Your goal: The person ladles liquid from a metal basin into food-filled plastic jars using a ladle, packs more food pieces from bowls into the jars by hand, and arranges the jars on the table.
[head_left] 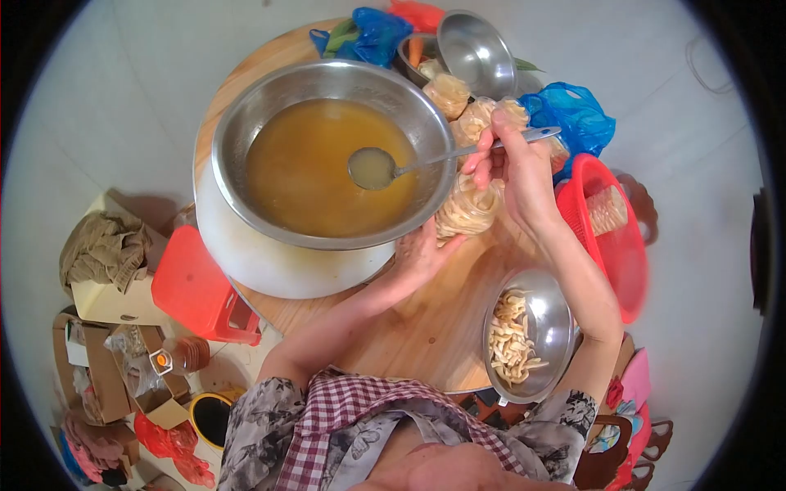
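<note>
My right hand (512, 164) is closed round the handle of a metal ladle (458, 153). The ladle's round bowl holds yellowish liquid, over the cloudy amber liquid (315, 176) in a large steel basin (237, 204). Whether it touches the surface I cannot tell. At the basin's right rim, my left hand (424, 252) grips the lower side of a clear jar (469, 206) packed with pale strips. More filled jars (472, 123) stand behind it, partly hidden by my right hand and the ladle.
A steel bowl (557, 307) of pale strips sits at the table's front right. Beside it is a red plastic basket (583, 176) with a filled jar (607, 210) in it. Blue bags (381, 33) and steel bowls (475, 53) crowd the back. A red stool (192, 278) stands left.
</note>
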`<action>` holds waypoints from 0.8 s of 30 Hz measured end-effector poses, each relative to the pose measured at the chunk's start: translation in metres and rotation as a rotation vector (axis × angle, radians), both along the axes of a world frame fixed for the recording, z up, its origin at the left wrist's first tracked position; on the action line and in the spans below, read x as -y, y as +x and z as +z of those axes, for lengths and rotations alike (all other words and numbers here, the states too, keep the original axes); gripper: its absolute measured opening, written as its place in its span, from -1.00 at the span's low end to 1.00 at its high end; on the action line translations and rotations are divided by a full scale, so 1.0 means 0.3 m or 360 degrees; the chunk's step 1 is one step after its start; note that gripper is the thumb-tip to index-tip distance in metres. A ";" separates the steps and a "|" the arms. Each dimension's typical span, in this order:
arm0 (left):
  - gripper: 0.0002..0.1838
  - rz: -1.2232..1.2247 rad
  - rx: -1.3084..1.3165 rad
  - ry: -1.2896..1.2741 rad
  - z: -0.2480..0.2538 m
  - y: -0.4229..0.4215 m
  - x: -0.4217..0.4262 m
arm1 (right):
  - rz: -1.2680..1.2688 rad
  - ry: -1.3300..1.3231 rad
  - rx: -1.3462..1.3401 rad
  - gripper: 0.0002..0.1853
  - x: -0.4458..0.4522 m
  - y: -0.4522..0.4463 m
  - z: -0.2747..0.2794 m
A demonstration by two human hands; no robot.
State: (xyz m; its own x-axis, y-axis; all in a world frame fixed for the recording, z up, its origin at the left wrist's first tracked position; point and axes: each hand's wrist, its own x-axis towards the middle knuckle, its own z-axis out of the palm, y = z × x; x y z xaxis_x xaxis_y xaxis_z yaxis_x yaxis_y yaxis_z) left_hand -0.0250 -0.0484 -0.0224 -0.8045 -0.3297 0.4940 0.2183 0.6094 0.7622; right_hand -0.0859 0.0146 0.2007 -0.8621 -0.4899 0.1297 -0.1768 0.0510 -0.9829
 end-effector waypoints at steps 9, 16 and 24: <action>0.05 -0.0039 0.0021 0.0012 0.014 0.004 0.002 | -0.0047 0.0045 0.0055 -0.58 -0.034 -0.039 -0.021; 0.05 -0.0016 -0.0015 -0.0015 0.014 0.007 0.002 | -0.0106 -0.0004 -0.0011 -0.58 -0.041 -0.047 -0.014; 0.05 -0.0047 0.0021 -0.0003 0.014 0.004 0.003 | -0.0095 0.0000 0.0050 -0.57 -0.044 -0.051 -0.049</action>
State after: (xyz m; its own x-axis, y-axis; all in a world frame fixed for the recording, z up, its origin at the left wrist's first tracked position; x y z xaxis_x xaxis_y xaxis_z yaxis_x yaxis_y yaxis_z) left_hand -0.0238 -0.0494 -0.0182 -0.8205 -0.3047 0.4836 0.2261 0.6041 0.7642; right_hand -0.1013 0.0278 0.1859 -0.8934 -0.4375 0.1024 -0.1428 0.0605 -0.9879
